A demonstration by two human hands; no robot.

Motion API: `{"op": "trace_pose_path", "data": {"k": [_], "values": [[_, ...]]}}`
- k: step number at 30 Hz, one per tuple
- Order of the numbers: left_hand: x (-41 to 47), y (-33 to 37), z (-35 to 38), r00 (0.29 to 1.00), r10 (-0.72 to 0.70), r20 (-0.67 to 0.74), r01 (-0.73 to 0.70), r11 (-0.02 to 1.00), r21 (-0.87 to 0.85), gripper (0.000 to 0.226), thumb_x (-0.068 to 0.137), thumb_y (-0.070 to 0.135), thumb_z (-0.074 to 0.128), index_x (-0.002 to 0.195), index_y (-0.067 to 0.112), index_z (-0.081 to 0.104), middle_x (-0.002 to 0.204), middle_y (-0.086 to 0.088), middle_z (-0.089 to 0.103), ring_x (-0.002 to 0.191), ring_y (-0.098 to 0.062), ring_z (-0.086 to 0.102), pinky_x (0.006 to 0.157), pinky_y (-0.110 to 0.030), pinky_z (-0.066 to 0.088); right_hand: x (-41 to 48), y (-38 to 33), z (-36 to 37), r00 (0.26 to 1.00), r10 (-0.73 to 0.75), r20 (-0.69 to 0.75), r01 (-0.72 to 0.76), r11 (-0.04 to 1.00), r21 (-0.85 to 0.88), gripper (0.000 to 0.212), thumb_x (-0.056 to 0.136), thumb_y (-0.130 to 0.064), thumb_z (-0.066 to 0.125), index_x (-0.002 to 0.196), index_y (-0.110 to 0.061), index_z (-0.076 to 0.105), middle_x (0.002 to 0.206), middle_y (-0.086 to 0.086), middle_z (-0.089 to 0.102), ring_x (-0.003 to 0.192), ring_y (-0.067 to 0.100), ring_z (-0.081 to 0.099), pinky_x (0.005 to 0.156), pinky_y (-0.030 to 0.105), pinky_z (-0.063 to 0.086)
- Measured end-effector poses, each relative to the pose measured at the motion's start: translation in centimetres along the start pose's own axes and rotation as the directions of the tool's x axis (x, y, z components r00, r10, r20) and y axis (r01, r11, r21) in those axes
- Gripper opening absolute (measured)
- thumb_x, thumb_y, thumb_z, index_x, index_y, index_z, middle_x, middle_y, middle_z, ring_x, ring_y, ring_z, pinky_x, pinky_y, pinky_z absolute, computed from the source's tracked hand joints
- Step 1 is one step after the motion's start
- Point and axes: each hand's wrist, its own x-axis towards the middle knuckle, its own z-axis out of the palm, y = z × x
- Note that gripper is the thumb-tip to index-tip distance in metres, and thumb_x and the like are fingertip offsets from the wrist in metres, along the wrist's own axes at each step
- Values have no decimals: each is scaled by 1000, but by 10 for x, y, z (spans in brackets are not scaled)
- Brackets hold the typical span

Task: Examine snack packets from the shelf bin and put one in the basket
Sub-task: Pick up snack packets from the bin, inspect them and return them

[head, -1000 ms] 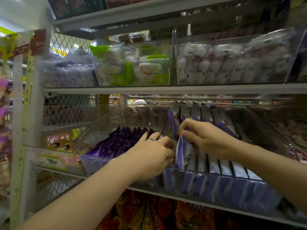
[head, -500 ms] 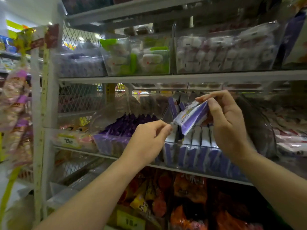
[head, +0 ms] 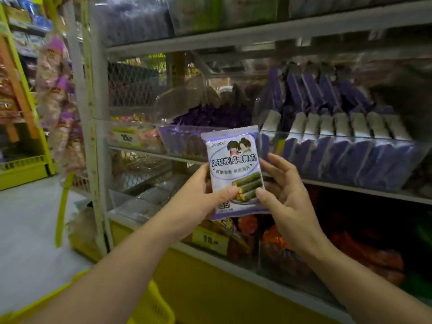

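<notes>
A purple and white snack packet (head: 233,164) is held upright in front of the shelf, its printed face toward me. My left hand (head: 201,197) grips its lower left edge with the thumb over the front. My right hand (head: 282,195) holds its lower right edge, thumb on the front and fingers spread behind. The clear shelf bin (head: 346,157) to the right behind the packet holds several more purple packets standing in rows. A yellow basket (head: 152,307) shows at the bottom left under my left forearm.
A second clear bin (head: 184,139) of purple packets sits left of the first. Orange snack bags (head: 364,256) fill the shelf below. A white mesh shelf upright (head: 93,136) stands at left, with hanging packets (head: 58,94) and an open aisle floor (head: 28,230) beyond.
Both hands drew the packet out of the bin, lowered it toward me and turned it face-on. The view dropped, and the basket came into sight.
</notes>
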Motion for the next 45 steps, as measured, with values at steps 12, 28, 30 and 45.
{"op": "trace_pose_path", "data": {"k": [12,28,30,45], "values": [[-23,-88,-14,981,-170,88,150,969,196,62,79,4,77,127,33,50,120,11,69,111,-8,65,86,-29,57,-17,52,28,830,558,-11,-490,738,464,30,76,-34,64,95,-12,69,90,14,76,80,25,74,59,31,58],[-17,-90,-14,950,-255,-183,202,943,-265,18,75,28,64,84,23,79,91,-3,76,79,-10,70,63,-22,56,-21,65,30,743,635,211,-640,582,501,29,92,-15,52,116,-4,64,104,23,72,91,33,72,72,39,60],[-18,-90,-14,945,-270,-186,212,936,-280,17,74,28,65,82,23,79,87,-1,75,75,-9,69,63,-22,55,-22,63,29,738,628,246,-654,578,488,30,95,-17,47,117,-5,64,106,21,72,97,33,71,76,39,59],[-25,-80,-11,935,-256,-243,190,945,-266,38,85,41,55,96,10,73,95,-13,74,84,-17,69,62,-28,56,-26,64,23,716,600,357,-697,583,418,47,89,-43,42,119,-12,63,114,9,72,106,25,68,84,40,56]]}}
